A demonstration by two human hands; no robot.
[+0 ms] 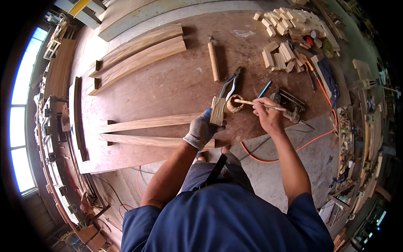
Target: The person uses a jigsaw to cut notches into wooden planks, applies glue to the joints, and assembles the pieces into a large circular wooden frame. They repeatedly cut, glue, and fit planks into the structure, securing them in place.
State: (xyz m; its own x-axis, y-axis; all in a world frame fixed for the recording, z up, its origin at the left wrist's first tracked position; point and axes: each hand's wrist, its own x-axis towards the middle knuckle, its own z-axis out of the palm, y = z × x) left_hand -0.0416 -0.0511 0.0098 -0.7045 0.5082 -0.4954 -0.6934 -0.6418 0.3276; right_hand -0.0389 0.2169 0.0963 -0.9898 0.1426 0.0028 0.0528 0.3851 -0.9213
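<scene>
My left hand [200, 128], in a pale glove with blue on it, grips a small wood block [217, 110] with wet-looking, streaky beige stuff over its upper face. My bare right hand [268, 115] is closed around a thin wooden stick [256, 103]. Its tip reaches into a small round pot [230, 107] with a crusted rim, just right of the block. What coats the tip is hidden inside. Pliers [231, 84] with grey handles lie beyond the pot. Two long wood bars [155, 122] run leftward from beside my left hand.
Farther off on the brown worktable [138, 94] lie two more wood bars [140, 63] and a hammer [213, 61]. Piles of wood blocks [283, 25] fill the far right. A nail gun [289, 103] and blue pencil [265, 89] sit near my right hand. An orange hose [308, 145] loops over the right edge.
</scene>
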